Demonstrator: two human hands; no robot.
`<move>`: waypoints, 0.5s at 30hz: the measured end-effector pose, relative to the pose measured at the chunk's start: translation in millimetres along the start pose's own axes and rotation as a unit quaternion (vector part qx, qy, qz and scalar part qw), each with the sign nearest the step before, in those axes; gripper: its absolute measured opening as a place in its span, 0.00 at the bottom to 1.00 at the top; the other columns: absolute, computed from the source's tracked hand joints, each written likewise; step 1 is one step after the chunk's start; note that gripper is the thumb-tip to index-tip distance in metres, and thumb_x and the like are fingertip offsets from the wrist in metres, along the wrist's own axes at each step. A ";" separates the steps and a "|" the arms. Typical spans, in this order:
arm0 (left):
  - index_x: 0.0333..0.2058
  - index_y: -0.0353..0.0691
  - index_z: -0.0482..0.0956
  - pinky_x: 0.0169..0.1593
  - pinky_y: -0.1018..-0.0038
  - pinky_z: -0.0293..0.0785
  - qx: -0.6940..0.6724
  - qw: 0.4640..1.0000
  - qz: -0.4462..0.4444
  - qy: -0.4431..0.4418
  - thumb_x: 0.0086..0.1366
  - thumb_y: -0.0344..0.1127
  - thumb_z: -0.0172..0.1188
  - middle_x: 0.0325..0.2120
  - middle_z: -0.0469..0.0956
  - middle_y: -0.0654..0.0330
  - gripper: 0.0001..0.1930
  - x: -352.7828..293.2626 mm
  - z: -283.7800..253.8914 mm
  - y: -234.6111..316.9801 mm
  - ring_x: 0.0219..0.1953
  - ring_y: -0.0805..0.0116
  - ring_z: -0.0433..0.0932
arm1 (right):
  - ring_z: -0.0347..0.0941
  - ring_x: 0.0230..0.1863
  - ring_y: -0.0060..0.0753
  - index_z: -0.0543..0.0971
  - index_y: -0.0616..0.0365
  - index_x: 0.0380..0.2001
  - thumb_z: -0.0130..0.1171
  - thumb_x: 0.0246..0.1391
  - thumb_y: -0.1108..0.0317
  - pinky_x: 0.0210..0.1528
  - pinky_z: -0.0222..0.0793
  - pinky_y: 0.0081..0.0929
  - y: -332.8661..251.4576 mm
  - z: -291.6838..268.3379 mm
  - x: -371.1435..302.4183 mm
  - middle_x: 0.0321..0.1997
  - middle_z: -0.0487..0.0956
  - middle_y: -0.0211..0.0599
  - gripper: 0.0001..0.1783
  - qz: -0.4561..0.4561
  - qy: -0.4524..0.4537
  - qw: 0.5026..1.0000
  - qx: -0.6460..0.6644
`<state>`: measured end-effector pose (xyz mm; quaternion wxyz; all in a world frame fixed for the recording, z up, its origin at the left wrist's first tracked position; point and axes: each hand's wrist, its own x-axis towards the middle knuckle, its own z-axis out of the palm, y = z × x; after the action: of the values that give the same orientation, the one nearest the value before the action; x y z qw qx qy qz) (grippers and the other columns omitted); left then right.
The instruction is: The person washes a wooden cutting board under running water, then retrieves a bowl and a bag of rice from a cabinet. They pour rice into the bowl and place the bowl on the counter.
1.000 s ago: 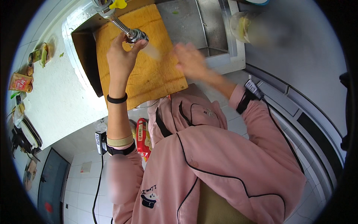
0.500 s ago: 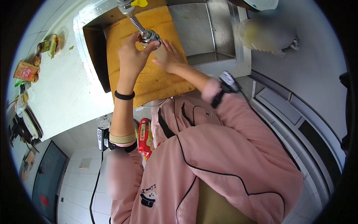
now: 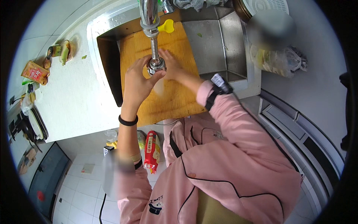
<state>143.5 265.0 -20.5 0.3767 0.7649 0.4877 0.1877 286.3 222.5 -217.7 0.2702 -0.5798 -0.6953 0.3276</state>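
Observation:
My left hand (image 3: 137,83) is closed around the metal spray head (image 3: 156,65) at the end of the tap's flexible neck (image 3: 154,47). Water seems to fall below it, seen as a pale blur. Beneath lies a wooden cutting board (image 3: 175,102), set across the left part of a steel sink (image 3: 233,44) and over its front edge. Just right of and behind the spray head, my right hand (image 3: 172,68) rests on the wet-looking board with fingers stretched out. The spray head and neck partly hide it.
A yellow lever (image 3: 166,26) sticks out from the tap. Left on the white counter (image 3: 74,100) are food packets (image 3: 35,72) and a small tub (image 3: 66,52). A bagged item (image 3: 276,61) stands right of the sink. Below the counter is a red packet (image 3: 152,149).
My right hand has slid away from me over the board, from right of the spray head to partly behind it. My left hand keeps its hold. The view has shifted.

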 end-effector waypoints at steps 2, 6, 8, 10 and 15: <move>0.44 0.31 0.77 0.43 0.71 0.73 0.009 1.000 -0.002 -0.004 0.49 0.40 0.74 0.35 0.80 0.51 0.27 2.1 1.9 -0.8 0.37 0.61 0.79 | 0.44 0.74 0.39 0.57 0.53 0.67 0.43 0.61 0.45 0.73 0.35 0.41 -24.1 13.1 4.3 0.73 0.51 0.45 0.36 0.016 -0.095 0.981 0.167; 0.45 0.31 0.76 0.43 0.69 0.73 0.009 0.999 0.039 0.019 0.48 0.39 0.74 0.36 0.79 0.50 0.28 4.5 2.6 -6.5 0.38 0.56 0.79 | 0.44 0.74 0.39 0.59 0.53 0.66 0.44 0.61 0.46 0.73 0.36 0.41 -21.1 -22.3 -19.9 0.72 0.53 0.44 0.35 -0.055 -0.382 0.918 -0.087; 0.44 0.34 0.76 0.44 0.66 0.70 0.010 0.998 0.049 0.037 0.46 0.37 0.74 0.36 0.79 0.52 0.27 5.6 2.7 -10.4 0.39 0.54 0.77 | 0.45 0.73 0.40 0.61 0.54 0.64 0.46 0.61 0.46 0.73 0.36 0.41 6.0 -44.7 -14.4 0.71 0.55 0.43 0.34 -0.022 -0.317 0.937 -0.143; 0.46 0.37 0.75 0.47 0.64 0.67 -0.011 0.998 0.048 0.042 0.45 0.35 0.73 0.37 0.79 0.54 0.28 9.2 5.3 -14.1 0.42 0.53 0.76 | 0.48 0.72 0.41 0.62 0.55 0.62 0.48 0.60 0.48 0.72 0.40 0.42 24.9 -40.2 13.7 0.69 0.59 0.43 0.33 0.011 -0.171 0.962 -0.212; 0.44 0.37 0.76 0.46 0.63 0.70 -0.025 0.993 0.066 0.093 0.44 0.32 0.75 0.36 0.79 0.52 0.27 30.1 24.1 -20.0 0.40 0.50 0.75 | 0.63 0.57 0.37 0.66 0.57 0.52 0.53 0.56 0.60 0.59 0.57 0.37 -18.4 17.6 36.9 0.52 0.69 0.37 0.22 -0.033 0.077 0.987 0.140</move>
<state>160.8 287.1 -53.7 0.3350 0.7651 0.4642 0.2949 254.7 254.2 -214.9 0.4124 -0.5366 -0.6384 0.3667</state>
